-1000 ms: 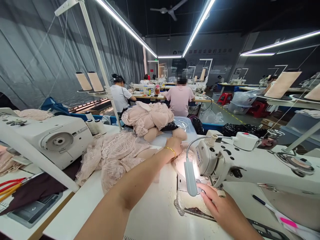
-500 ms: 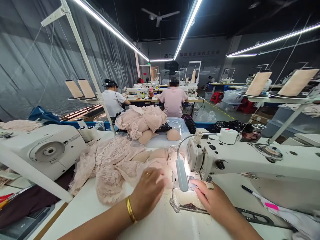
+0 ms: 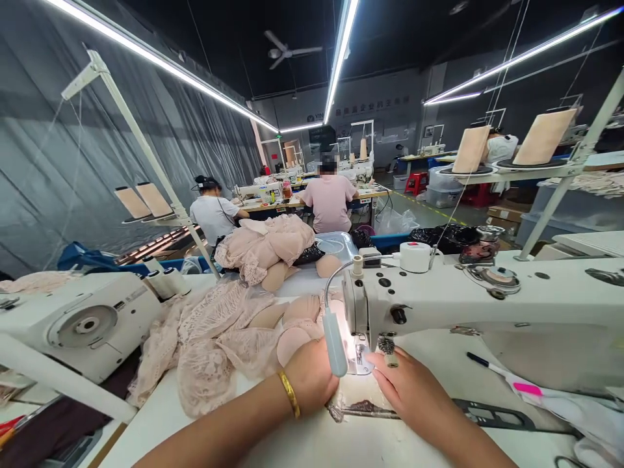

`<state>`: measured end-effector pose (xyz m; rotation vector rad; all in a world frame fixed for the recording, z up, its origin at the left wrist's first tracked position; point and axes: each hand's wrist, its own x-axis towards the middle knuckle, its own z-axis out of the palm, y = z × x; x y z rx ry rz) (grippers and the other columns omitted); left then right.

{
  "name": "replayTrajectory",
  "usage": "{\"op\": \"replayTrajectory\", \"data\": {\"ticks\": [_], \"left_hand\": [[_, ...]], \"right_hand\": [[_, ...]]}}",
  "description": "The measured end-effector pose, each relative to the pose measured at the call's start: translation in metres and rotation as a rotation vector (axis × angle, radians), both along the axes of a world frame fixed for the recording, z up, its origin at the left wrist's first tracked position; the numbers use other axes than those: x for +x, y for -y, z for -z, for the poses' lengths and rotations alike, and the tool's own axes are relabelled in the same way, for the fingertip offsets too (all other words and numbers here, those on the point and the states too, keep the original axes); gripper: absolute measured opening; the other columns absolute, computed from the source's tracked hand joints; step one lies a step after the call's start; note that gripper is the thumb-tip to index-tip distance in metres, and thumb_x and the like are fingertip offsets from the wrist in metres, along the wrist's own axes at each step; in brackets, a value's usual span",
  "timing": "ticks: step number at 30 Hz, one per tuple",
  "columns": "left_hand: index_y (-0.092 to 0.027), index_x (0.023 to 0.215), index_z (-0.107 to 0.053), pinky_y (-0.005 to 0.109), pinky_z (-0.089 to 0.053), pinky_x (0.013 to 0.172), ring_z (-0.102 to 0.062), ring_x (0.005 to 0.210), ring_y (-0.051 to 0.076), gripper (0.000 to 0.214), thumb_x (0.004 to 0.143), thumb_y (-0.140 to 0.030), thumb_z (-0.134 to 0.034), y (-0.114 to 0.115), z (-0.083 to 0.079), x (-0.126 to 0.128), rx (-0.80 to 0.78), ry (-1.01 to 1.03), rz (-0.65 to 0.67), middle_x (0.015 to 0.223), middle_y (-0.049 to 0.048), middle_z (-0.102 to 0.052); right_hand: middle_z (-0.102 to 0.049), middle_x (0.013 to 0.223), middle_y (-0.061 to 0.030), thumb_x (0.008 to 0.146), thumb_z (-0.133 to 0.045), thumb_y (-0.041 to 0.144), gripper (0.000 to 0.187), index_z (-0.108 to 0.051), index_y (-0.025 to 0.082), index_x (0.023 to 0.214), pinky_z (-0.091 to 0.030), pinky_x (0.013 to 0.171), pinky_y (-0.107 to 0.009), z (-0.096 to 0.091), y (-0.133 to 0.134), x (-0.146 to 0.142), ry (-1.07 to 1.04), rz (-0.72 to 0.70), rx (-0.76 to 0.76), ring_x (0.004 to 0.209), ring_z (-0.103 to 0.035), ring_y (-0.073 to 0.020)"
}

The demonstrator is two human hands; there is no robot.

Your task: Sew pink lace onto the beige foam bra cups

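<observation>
My left hand [image 3: 312,374], with a gold bangle at the wrist, reaches in beside the needle area of a white sewing machine [image 3: 439,292]. Its fingers are mostly hidden behind a grey gooseneck lamp [image 3: 335,344]. On the other side of the presser foot [image 3: 359,354], my right hand [image 3: 414,390] rests on the machine bed, fingers stretched toward the lit metal plate; I make out nothing held in it. Behind and left of my left hand lies a heap of pale pink lace garments [image 3: 214,338], with a moulded cup [image 3: 292,341] nearest the hand.
More pink garments [image 3: 273,244] are piled on a clear plastic bin [image 3: 341,244] behind the table. A second machine [image 3: 88,312] stands left. A black-tipped pen [image 3: 487,367] and white cloth lie at right. Thread cones [image 3: 543,136] stand above; two people sit ahead.
My left hand has moved right and forward, from above the table to beside the needle behind the lamp. My right hand stays by the presser foot. The view has shifted slightly to the right.
</observation>
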<state>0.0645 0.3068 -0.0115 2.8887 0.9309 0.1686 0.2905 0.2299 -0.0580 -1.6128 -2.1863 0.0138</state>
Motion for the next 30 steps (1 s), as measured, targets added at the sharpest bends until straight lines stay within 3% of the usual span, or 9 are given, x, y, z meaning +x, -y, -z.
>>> {"op": "replayTrajectory", "data": {"ticks": [5, 14, 19, 24, 27, 30], "left_hand": [[-0.019, 0.098, -0.059, 0.035, -0.055, 0.080, -0.063, 0.083, 0.024, 0.011, 0.091, -0.019, -0.051, -0.001, 0.004, -0.006, 0.043, 0.056, 0.027, 0.093, 0.0083, -0.068], [-0.019, 0.100, -0.063, 0.031, -0.053, 0.080, -0.059, 0.082, 0.021, 0.013, 0.092, -0.019, -0.053, 0.004, 0.005, -0.009, 0.022, 0.170, 0.062, 0.095, 0.0072, -0.065], [-0.020, 0.098, -0.061, 0.034, -0.053, 0.079, -0.061, 0.085, 0.023, 0.010, 0.093, -0.021, -0.052, 0.003, 0.005, -0.010, -0.014, 0.130, 0.048, 0.098, 0.0084, -0.066], [-0.019, 0.099, -0.057, 0.034, -0.055, 0.083, -0.064, 0.090, 0.022, 0.017, 0.086, -0.010, -0.051, 0.004, 0.002, -0.015, -0.107, 0.156, 0.068, 0.104, 0.0094, -0.068], [-0.021, 0.098, -0.056, 0.031, -0.056, 0.084, -0.065, 0.092, 0.021, 0.019, 0.082, -0.009, -0.056, 0.006, 0.004, -0.011, -0.165, 0.199, 0.124, 0.103, 0.0067, -0.068], [-0.022, 0.097, -0.057, 0.032, -0.056, 0.091, -0.066, 0.100, 0.021, 0.010, 0.092, -0.014, -0.053, 0.007, 0.008, 0.001, -0.120, 0.250, 0.231, 0.103, 0.0066, -0.070]], "right_hand": [[-0.056, 0.073, -0.0018, 0.101, -0.034, 0.013, 0.034, -0.062, 0.023, 0.083, -0.042, 0.057, -0.030, 0.007, -0.002, 0.001, -0.031, -0.020, 0.050, 0.064, -0.055, -0.0205], [-0.062, 0.074, -0.0036, 0.101, -0.036, 0.014, 0.035, -0.068, 0.023, 0.090, -0.044, 0.057, -0.030, 0.006, -0.003, 0.003, -0.016, -0.052, 0.112, 0.065, -0.058, -0.0213], [-0.066, 0.080, -0.0040, 0.102, -0.039, 0.016, 0.033, -0.071, 0.023, 0.103, -0.047, 0.060, -0.030, 0.010, -0.003, 0.005, -0.016, -0.035, 0.123, 0.072, -0.062, -0.0215], [-0.065, 0.080, -0.0041, 0.106, -0.037, 0.022, 0.035, -0.069, 0.024, 0.090, -0.048, 0.063, -0.031, 0.016, -0.002, 0.007, -0.011, -0.005, 0.037, 0.075, -0.063, -0.0223], [-0.064, 0.078, -0.0039, 0.107, -0.035, 0.027, 0.041, -0.069, 0.025, 0.085, -0.048, 0.062, -0.031, 0.019, -0.001, 0.006, -0.006, 0.036, 0.005, 0.073, -0.062, -0.0223], [-0.060, 0.073, -0.0033, 0.107, -0.033, 0.029, 0.041, -0.074, 0.026, 0.102, -0.048, 0.061, -0.032, 0.018, 0.002, 0.004, 0.011, 0.072, 0.044, 0.070, -0.059, -0.0238]]}}
